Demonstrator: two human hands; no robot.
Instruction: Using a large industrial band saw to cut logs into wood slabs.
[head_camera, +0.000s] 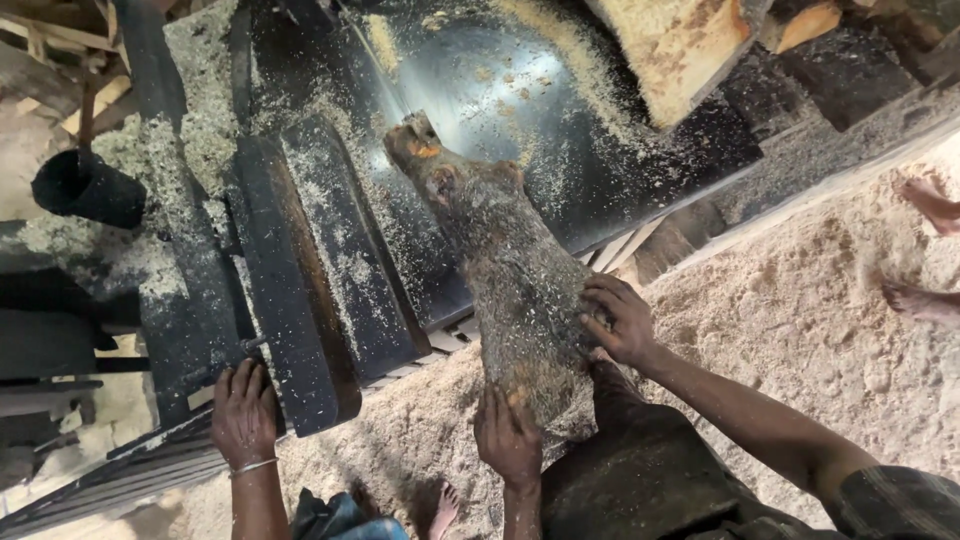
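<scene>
Hands: left hand (243, 410) (the one with the thin bangle) is curled over the bottom edge of the black metal guard (310, 270). Right hand (615, 320) is pressed onto the side of the log (500, 250), fingers spread and bent on the bark, not wrapped round it.
Extra hand: a third hand (508, 435) pushes flat on the near end of the log. Can't tell whose it is.
Log: lying lengthwise on the shiny saw table (500, 90), far knobbly end right at the saw blade (385, 80), near end hanging off toward the sawdust (800, 300).
Risk, kickback: my guess is that lumpy, uneven log could roll or twist when the teeth bite, since it has no flat face to sit on.
Risk, fingers: the right hand sits on the side of the log in line with the cut, so a jerk or slip could carry it toward the blade.
Risk, footing: loose sawdust everywhere and someone's bare feet (925, 300) close by on the right, so sliding looks easy.
Risk, view: dust coats the table, which could hide the blade line.
Packages: none visible.
Labels and signs: none I can spot, only bare metal, a sawn timber block (670, 50) up top and a black pipe (85, 187) at far left.
</scene>
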